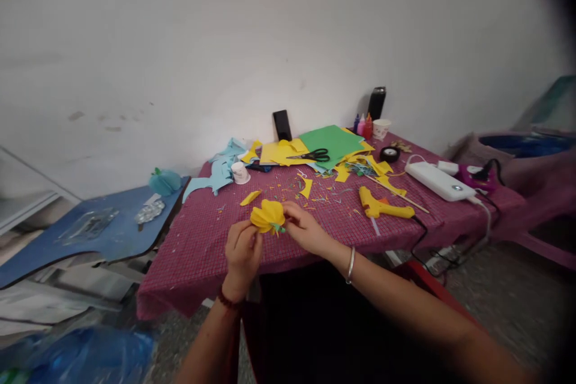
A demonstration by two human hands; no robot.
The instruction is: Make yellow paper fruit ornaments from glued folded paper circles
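A folded yellow paper flower [268,215] with a bit of green at its base hangs just above the front of the table. My left hand [243,251] is closed round its lower left side. My right hand [305,229] pinches it from the right, fingers pressed together on the paper. Both hands hover over the checked maroon tablecloth [198,252], close to the near edge.
A yellow glue gun [382,207] and a thin stick lie right of my hands. Behind are black scissors [312,156] on yellow and green paper sheets, paper scraps, a white power strip [438,180], glue bottles, a paper cup and a phone. A blue board [103,234] lies at left.
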